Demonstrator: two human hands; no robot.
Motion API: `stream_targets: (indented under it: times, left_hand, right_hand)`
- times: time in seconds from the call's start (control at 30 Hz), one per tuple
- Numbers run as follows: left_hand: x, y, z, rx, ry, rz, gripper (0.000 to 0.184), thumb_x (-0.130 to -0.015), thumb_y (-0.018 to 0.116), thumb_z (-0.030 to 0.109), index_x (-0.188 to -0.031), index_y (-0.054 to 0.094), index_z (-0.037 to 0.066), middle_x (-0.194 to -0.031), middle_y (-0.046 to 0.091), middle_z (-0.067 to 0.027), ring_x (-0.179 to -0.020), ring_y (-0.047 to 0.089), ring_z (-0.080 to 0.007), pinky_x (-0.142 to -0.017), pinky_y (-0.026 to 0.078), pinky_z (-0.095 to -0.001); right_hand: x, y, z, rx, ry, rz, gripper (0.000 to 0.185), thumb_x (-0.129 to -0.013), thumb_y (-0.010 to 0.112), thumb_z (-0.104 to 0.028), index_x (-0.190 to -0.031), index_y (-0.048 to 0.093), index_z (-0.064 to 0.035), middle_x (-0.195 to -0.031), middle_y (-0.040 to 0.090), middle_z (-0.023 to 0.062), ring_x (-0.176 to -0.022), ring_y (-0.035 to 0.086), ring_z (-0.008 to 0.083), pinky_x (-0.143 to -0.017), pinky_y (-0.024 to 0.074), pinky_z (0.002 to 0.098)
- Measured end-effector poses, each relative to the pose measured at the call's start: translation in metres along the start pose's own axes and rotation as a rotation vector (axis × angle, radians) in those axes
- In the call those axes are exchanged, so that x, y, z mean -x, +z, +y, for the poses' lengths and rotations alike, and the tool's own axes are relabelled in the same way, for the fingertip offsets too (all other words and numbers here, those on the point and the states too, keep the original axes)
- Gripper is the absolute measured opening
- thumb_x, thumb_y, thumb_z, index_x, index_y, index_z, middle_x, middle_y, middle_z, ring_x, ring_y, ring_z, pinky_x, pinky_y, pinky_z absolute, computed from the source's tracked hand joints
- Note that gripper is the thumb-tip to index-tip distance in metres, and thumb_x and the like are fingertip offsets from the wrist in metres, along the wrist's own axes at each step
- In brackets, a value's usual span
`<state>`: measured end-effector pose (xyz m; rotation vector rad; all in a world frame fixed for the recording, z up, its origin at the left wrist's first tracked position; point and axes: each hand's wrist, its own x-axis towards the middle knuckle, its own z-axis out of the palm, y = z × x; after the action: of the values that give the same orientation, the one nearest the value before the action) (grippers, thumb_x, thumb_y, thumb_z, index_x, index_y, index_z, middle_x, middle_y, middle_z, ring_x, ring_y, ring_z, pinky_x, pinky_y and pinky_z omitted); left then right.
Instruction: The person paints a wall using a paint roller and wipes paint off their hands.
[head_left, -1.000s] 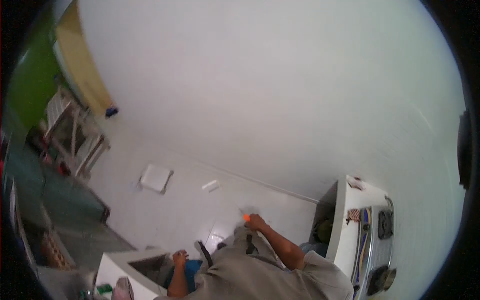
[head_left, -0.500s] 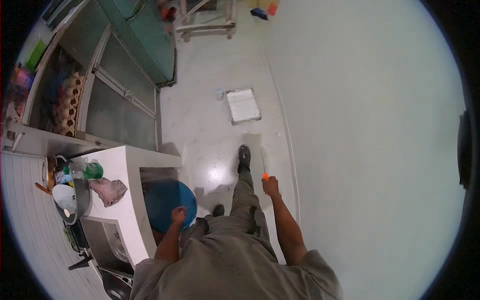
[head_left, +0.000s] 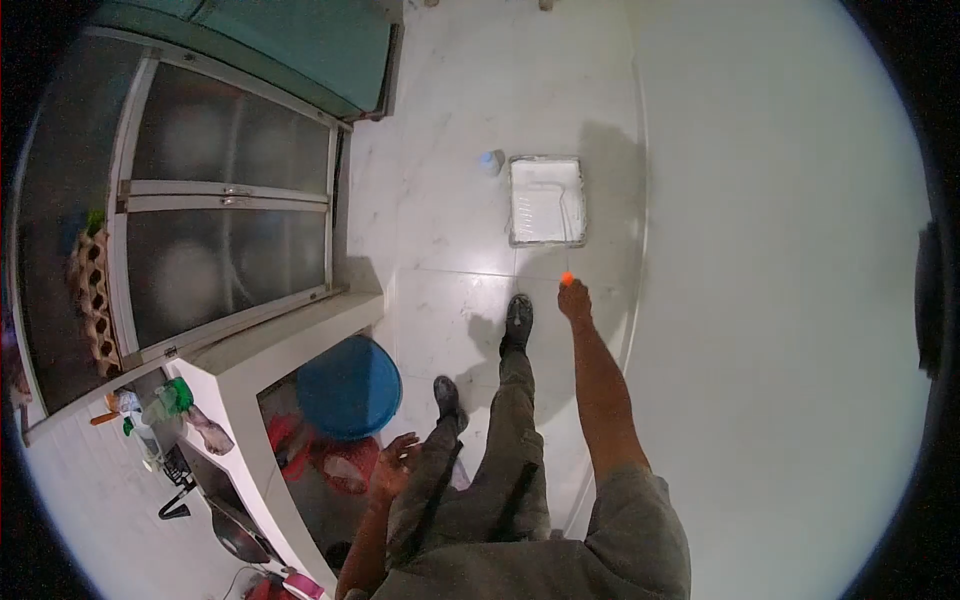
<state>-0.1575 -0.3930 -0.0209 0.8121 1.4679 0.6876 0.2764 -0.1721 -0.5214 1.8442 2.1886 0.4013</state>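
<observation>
My right hand (head_left: 574, 299) is closed round the orange handle of a paint roller (head_left: 567, 279). The roller's thin wire frame reaches over a paint tray (head_left: 514, 205) on the floor, which is coated with white paint. Its white roller end is hard to tell from the paint around it. My left hand (head_left: 397, 464) hangs beside my left leg with its fingers apart and nothing in it, close to the opening under the counter. A small pale bottle (head_left: 491, 163) stands just left of the tray.
To my right runs a pale wall (head_left: 780, 300). On my left are a white counter (head_left: 250, 350) holding kitchen things, a blue round tub (head_left: 350, 390) and red bags (head_left: 345, 465) beneath it. A glass-doored cabinet (head_left: 225, 195) stands farther ahead.
I have stepped closer to the tray. My right hand has brought the roller forward over it, and my left hand has dropped beside my leg and its fingers have spread.
</observation>
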Motion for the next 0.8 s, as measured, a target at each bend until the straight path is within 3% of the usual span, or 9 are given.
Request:
stream_targets:
  times: [0.03, 0.1, 0.13, 0.2, 0.23, 0.33, 0.43, 0.53, 0.8]
  left_hand:
    - [-0.007, 0.012, 0.008, -0.023, 0.071, -0.030, 0.045, -0.096, 0.061, 0.025, -0.134, 0.054, 0.002, -0.116, 0.066, -0.0099, -0.098, 0.067, -0.0177, -0.078, 0.055, -0.0300]
    - [-0.017, 0.024, 0.003, -0.204, -0.157, -0.035, 0.044, -0.096, 0.059, 0.018, -0.136, 0.053, 0.002, -0.118, 0.065, -0.0095, -0.099, 0.066, -0.0176, -0.079, 0.056, -0.0299]
    - [-0.020, 0.026, 0.001, -0.293, -0.272, -0.043, 0.043, -0.096, 0.058, 0.015, -0.137, 0.053, 0.003, -0.119, 0.065, -0.0093, -0.100, 0.066, -0.0175, -0.080, 0.056, -0.0298]
    - [-0.022, 0.030, -0.006, -0.177, -0.226, -0.028, 0.041, -0.095, 0.060, 0.012, -0.135, 0.053, 0.002, -0.119, 0.065, -0.0086, -0.100, 0.067, -0.0174, -0.080, 0.056, -0.0288]
    - [-0.023, 0.033, -0.009, -0.116, -0.200, -0.018, 0.040, -0.095, 0.061, 0.010, -0.134, 0.054, 0.002, -0.120, 0.064, -0.0083, -0.101, 0.067, -0.0173, -0.080, 0.056, -0.0284]
    - [-0.027, 0.039, 0.001, -0.261, -0.326, 0.062, 0.035, -0.095, 0.065, 0.011, -0.128, 0.057, 0.001, -0.120, 0.065, -0.0106, -0.104, 0.067, -0.0181, -0.080, 0.056, -0.0280]
    - [-0.024, 0.037, -0.003, -0.575, -0.099, 0.073, 0.030, -0.095, 0.067, 0.013, -0.121, 0.059, -0.001, -0.117, 0.066, -0.0124, -0.105, 0.066, -0.0183, -0.081, 0.057, -0.0287]
    - [-0.043, 0.044, 0.018, -0.574, -0.334, 0.028, 0.031, -0.096, 0.066, 0.014, -0.122, 0.060, -0.002, -0.117, 0.067, -0.0139, -0.106, 0.066, -0.0194, -0.083, 0.057, -0.0317]
    - [-0.067, 0.059, 0.028, -0.326, -0.333, 0.046, 0.037, -0.098, 0.064, 0.019, -0.128, 0.058, -0.002, -0.120, 0.066, -0.0150, -0.108, 0.066, -0.0217, -0.091, 0.055, -0.0357]
  right_hand:
    - [-0.021, -0.026, 0.014, -0.288, 0.101, -0.097, 0.037, -0.097, 0.056, -0.035, -0.090, 0.059, 0.0014, -0.081, 0.064, 0.0226, -0.076, 0.066, 0.0415, -0.067, 0.0558, 0.0526]
    - [-0.067, -0.093, 0.046, -0.864, 0.388, -0.198, 0.036, -0.098, 0.056, -0.034, -0.092, 0.059, 0.0016, -0.083, 0.065, 0.0234, -0.077, 0.066, 0.0419, -0.068, 0.0561, 0.0532]
    - [-0.077, -0.100, 0.054, -0.847, 0.318, -0.207, 0.037, -0.098, 0.056, -0.035, -0.094, 0.058, 0.0019, -0.084, 0.065, 0.0240, -0.079, 0.067, 0.0426, -0.069, 0.0564, 0.0534]
    - [-0.096, -0.098, 0.064, -0.813, 0.174, -0.213, 0.038, -0.098, 0.055, -0.035, -0.098, 0.058, 0.0025, -0.086, 0.066, 0.0252, -0.082, 0.067, 0.0439, -0.072, 0.0568, 0.0537]
    - [-0.105, -0.095, 0.062, -0.898, 0.359, -0.423, 0.039, -0.098, 0.055, -0.035, -0.103, 0.057, 0.0035, -0.090, 0.066, 0.0279, -0.089, 0.067, 0.0464, -0.078, 0.0564, 0.0541]
    - [-0.109, -0.081, 0.061, -1.020, 0.467, -0.384, 0.040, -0.098, 0.055, -0.036, -0.107, 0.056, 0.0039, -0.095, 0.066, 0.0297, -0.093, 0.066, 0.0477, -0.080, 0.0562, 0.0544]
    - [-0.101, -0.058, 0.052, -0.967, 0.502, -0.388, 0.033, -0.095, 0.057, -0.036, -0.108, 0.056, -0.0056, -0.092, 0.065, 0.0236, -0.081, 0.068, 0.0413, -0.068, 0.0575, 0.0504]
    - [-0.083, -0.056, 0.049, -0.910, 0.495, -0.450, 0.036, -0.096, 0.056, -0.036, -0.112, 0.054, -0.0039, -0.093, 0.066, 0.0261, -0.085, 0.069, 0.0432, -0.070, 0.0575, 0.0525]
    - [-0.003, -0.094, 0.043, -0.837, 0.478, -0.450, 0.044, -0.096, 0.057, -0.036, -0.123, 0.052, -0.0009, -0.086, 0.065, 0.0249, -0.074, 0.069, 0.0413, -0.063, 0.0577, 0.0516]
